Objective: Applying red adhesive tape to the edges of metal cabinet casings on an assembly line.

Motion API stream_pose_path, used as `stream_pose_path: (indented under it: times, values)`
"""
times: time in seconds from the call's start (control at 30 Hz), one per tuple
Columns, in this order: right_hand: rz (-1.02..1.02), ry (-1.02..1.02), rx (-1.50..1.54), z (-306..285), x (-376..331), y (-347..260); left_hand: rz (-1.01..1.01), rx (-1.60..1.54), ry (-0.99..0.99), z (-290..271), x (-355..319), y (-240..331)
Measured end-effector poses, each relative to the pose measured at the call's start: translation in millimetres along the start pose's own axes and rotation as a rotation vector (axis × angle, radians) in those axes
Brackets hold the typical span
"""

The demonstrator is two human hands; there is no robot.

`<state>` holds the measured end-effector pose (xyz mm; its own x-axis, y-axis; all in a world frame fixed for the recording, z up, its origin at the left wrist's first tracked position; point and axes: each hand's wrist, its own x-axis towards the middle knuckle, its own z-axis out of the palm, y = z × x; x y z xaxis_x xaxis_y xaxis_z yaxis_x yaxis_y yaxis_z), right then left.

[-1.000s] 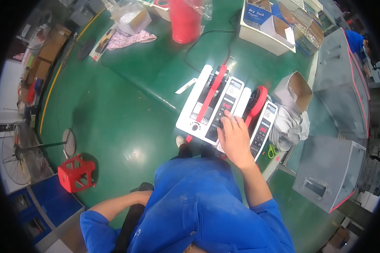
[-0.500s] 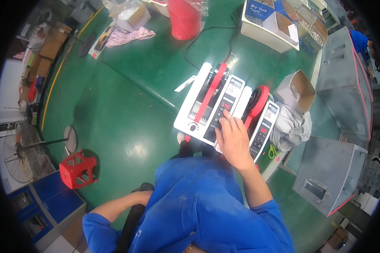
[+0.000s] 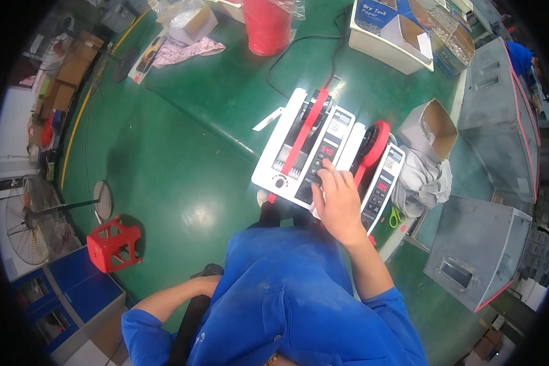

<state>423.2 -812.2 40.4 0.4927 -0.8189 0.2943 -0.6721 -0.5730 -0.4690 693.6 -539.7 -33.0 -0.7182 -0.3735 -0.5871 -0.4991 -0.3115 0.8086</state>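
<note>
My right hand (image 3: 337, 201) rests on the keypad of a white tape dispenser machine (image 3: 299, 152), fingers spread over the dark buttons and holding nothing. A red tape strip (image 3: 304, 131) runs along that machine's top. A second white machine (image 3: 384, 183) with a red tape roll (image 3: 372, 146) stands right beside it, just right of my hand. My left forearm bends in from the lower left, and my left hand (image 3: 206, 283) is tucked against my blue top beside a black chair part, mostly hidden.
A green table (image 3: 226, 91) carries a red tape spool (image 3: 267, 24), a white tray of boxes (image 3: 396, 36) and an open cardboard box (image 3: 433, 125). Grey metal cabinets (image 3: 476, 256) stand right. A red stool (image 3: 113, 244) and a fan (image 3: 30, 216) are on the floor left.
My right hand stays on the keypad, with the fingers shifting only slightly. The left arm has not moved.
</note>
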Motion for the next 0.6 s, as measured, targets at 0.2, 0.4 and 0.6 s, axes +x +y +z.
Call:
stream_pose_path:
  times: [0.2, 0.4, 0.6]
  values:
    - [-0.009, 0.047, 0.021, -9, -6, 6, -0.08, -0.016, -0.019, 2, 2, -2]
    - [-0.037, 0.036, 0.051, -6, -9, 4, -0.048, 0.034, -0.016, -3, 1, 0]
    - [-0.05, -0.003, 0.004, -3, -7, 1, -0.055, 0.032, -0.028, -4, 2, -1]
